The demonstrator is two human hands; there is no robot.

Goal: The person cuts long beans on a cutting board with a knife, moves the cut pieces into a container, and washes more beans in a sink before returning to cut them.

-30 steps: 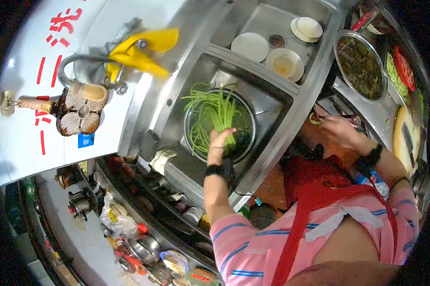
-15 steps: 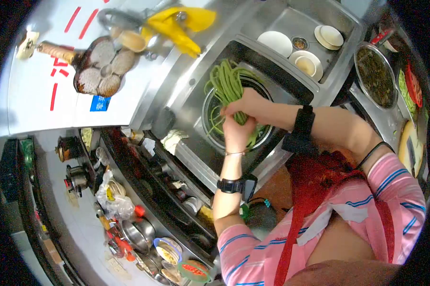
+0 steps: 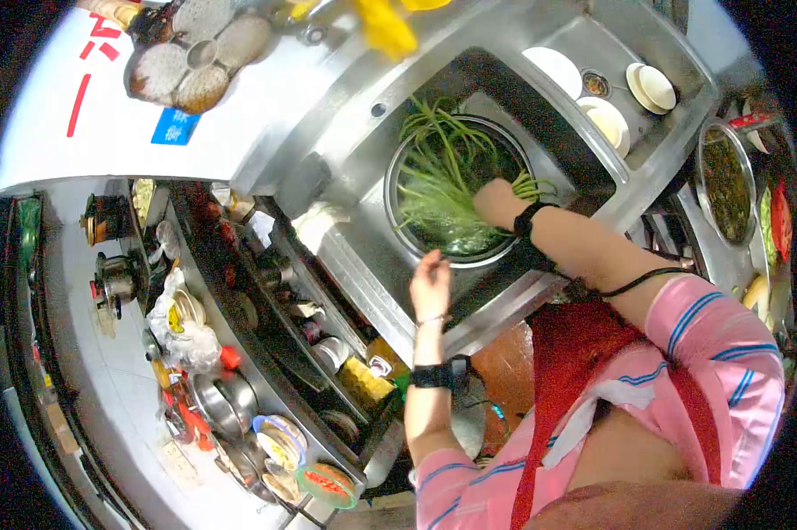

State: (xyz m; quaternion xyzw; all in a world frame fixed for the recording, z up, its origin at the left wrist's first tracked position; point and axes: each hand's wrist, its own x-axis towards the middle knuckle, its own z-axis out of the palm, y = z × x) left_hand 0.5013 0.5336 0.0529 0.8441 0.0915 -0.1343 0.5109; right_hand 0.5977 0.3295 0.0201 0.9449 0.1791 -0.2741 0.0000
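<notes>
In the head view, a bunch of long green beans (image 3: pixel 442 190) lies partly in water in a round metal basin (image 3: pixel 396 230), which stands in a steel sink (image 3: pixel 328 203). My right hand (image 3: pixel 500 205) is over the basin's right side, closed around the beans. Some bean ends stick out past its wrist side, and the rest spread blurred through the water. My left hand (image 3: pixel 431 283) is just off the basin's near rim, apart from the beans, with its fingers loosely bent and nothing seen in them.
White bowls and plates (image 3: pixel 654 88) sit in the second sink basin. A multi-cup pan (image 3: pixel 200 53) rests on the white counter. Yellow rubbery material (image 3: pixel 385 31) hangs by the tap. A tray of dark greens (image 3: pixel 728 181) stands at right; pots (image 3: pixel 223 402) are at lower left.
The beans have gone from a bundle held in both hands down into the basin water, spreading out. My left hand has let go and drawn back toward me. The view has shifted.
</notes>
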